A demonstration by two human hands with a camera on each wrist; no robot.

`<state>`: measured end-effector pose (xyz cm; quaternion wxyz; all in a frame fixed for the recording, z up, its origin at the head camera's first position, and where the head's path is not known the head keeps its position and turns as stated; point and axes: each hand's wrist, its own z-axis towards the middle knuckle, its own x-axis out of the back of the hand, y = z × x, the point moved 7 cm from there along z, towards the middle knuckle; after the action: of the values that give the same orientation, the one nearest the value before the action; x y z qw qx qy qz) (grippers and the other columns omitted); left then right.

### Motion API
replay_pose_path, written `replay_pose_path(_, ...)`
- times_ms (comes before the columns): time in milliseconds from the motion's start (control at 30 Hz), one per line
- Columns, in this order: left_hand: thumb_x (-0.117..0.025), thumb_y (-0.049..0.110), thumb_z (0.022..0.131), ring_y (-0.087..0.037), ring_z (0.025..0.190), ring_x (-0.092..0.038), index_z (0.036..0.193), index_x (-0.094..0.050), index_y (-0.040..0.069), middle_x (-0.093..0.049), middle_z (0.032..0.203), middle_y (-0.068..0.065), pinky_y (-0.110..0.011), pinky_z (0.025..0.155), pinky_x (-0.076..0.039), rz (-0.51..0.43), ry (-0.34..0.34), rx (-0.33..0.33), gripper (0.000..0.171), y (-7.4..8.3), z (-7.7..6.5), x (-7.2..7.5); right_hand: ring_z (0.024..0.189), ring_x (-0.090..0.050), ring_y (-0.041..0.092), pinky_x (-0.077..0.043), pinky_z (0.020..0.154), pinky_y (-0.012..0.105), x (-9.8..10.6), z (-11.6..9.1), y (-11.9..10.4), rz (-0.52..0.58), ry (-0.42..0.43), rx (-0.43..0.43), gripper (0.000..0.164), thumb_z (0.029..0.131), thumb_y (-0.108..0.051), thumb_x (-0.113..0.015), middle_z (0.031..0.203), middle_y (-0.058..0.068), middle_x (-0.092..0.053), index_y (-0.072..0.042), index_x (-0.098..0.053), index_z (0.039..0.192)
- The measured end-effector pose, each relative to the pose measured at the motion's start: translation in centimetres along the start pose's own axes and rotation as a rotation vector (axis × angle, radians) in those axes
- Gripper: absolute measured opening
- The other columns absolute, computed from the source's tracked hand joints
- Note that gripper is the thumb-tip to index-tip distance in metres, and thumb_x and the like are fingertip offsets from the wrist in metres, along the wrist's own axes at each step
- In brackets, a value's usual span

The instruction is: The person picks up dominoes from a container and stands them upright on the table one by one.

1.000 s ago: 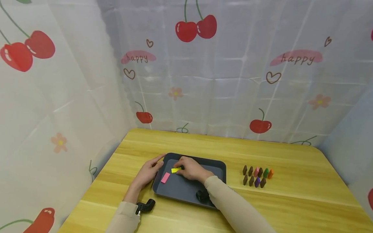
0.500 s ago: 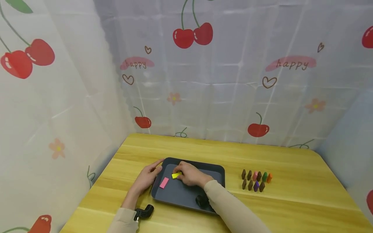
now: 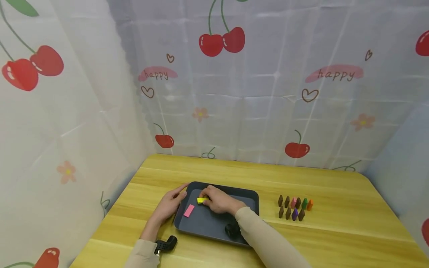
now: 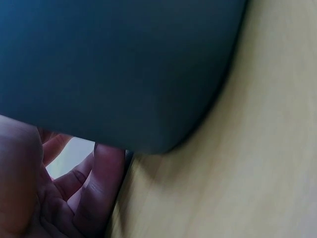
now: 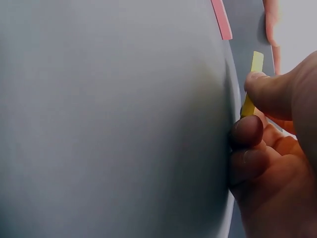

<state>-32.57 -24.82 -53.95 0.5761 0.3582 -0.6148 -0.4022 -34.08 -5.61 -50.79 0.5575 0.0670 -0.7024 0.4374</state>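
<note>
A dark grey tray [image 3: 214, 227] lies on the wooden table. Against its left side rests my left hand [image 3: 167, 204], thumb and extended forefinger touching the outer rim near the far corner. The left wrist view catches those fingers [image 4: 106, 183] partly hidden by the tray. Over the tray, my right hand [image 3: 219, 200] pinches a small yellow block [image 3: 202, 200] between thumb and fingers. One end of this block sticks out past the thumb in the right wrist view. A pink block [image 3: 189, 210] lies flat in the tray, nearer the left side.
Several small upright blocks stand in two rows right of the tray, among them brown, a green block [image 3: 304, 203], an orange block [image 3: 310, 204] and a purple block [image 3: 295, 214]. A cherry-print curtain [image 3: 248, 111] closes off the back and left.
The head view has tilted slightly, shifting the scene down. The yellow block has turned a little in my right hand's fingers. My left hand keeps its place at the tray.
</note>
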Motion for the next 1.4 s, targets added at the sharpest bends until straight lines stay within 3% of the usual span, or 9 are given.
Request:
replay_pose_path(233,-0.057,0.036,0.107,-0.02,0.095,-0.059,0.149,-0.056,0.037,-0.069,0.108,-0.007,-0.033,0.082,-0.046,0.009,0.005,0.008,0.042,0.0,-0.1,0.0,0.092,-0.055,0.01,-0.05,0.089,0.032,0.2,-0.1,0.1,0.083,-0.022,-0.037,0.013,0.107,-0.02,-0.058,0.112,0.0,-0.061,-0.014,-0.064,0.117)
replay_pose_path(400,-0.057,0.036,0.107,-0.021,0.094,-0.058,0.149,-0.056,0.037,-0.067,0.102,-0.008,-0.034,0.082,-0.044,0.016,0.009,0.014,0.042,0.1,-0.2,0.0,0.092,-0.055,0.01,-0.05,0.088,0.033,0.5,-0.4,0.3,0.139,-0.02,-0.047,0.013,0.108,-0.02,-0.055,0.113,0.002,-0.06,-0.014,-0.059,0.119)
replay_pose_path(700,-0.057,0.036,0.107,-0.02,0.096,-0.059,0.148,-0.056,0.036,-0.069,0.107,-0.006,-0.034,0.083,-0.045,0.032,0.014,0.013,0.041,0.0,-0.3,-0.1,0.105,-0.055,0.015,-0.049,0.097,0.039,1.2,-0.8,0.5,0.119,-0.009,-0.055,0.032,0.111,-0.024,-0.048,0.125,0.005,-0.058,-0.01,-0.058,0.138)
replay_pose_path(833,-0.057,0.037,0.107,-0.021,0.093,-0.059,0.148,-0.056,0.037,-0.067,0.102,-0.008,-0.034,0.081,-0.045,0.022,0.01,0.013,0.041,0.2,-0.2,-0.1,0.105,-0.055,0.016,-0.048,0.098,0.04,1.9,-1.0,0.3,0.122,0.008,-0.054,0.03,0.111,-0.025,-0.049,0.127,0.005,-0.057,-0.01,-0.058,0.136)
replay_pose_path(1067,-0.056,0.037,0.107,-0.022,0.102,-0.06,0.148,-0.056,0.038,-0.07,0.117,-0.008,-0.035,0.087,-0.046,0.04,0.017,0.011,0.041,0.6,-0.3,0.1,0.099,-0.057,0.015,-0.049,0.091,0.037,2.9,-1.1,-0.4,0.163,0.016,-0.03,0.027,0.11,-0.021,-0.051,0.12,0.004,-0.06,-0.007,-0.058,0.132)
replay_pose_path(1400,-0.057,0.035,0.107,-0.022,0.105,-0.062,0.149,-0.056,0.035,-0.069,0.124,-0.009,-0.036,0.091,-0.049,0.035,0.019,0.007,0.042,0.5,0.0,0.1,0.109,-0.061,0.016,-0.051,0.095,0.04,4.1,-2.2,-1.3,0.194,0.019,-0.032,0.023,0.109,-0.022,-0.054,0.118,0.0,-0.062,-0.014,-0.058,0.13)
